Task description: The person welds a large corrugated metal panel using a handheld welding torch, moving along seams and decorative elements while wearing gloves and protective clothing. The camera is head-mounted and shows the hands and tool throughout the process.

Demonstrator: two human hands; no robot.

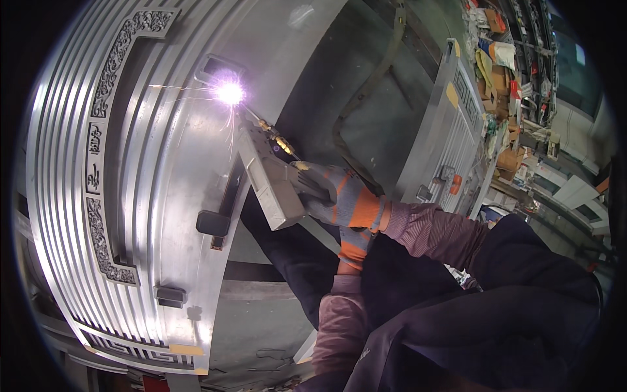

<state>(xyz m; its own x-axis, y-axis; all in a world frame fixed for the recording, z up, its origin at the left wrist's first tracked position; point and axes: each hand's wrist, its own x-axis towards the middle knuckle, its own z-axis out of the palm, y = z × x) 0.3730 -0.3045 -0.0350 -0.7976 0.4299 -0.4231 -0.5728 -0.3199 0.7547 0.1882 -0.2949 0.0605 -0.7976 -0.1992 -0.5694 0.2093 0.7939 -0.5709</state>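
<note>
My right hand, in a grey and orange work glove, is closed around a welding gun with a blocky grey body. Alongside the body runs a thin brass-coloured tube that points toward the weld. A bright violet-white arc flares at the tip and throws sparks over a silver metal panel. The glare hides the exact contact spot. My left hand, gloved alike, is just below the right one; its fingers are hidden behind the right hand and the gun.
The panel carries ribs and an ornate raised strip. Dark rectangular blocks sit on its surface, one lower down. A second patterned panel stands at right, with an orange and grey item on it. Cluttered shelves are beyond.
</note>
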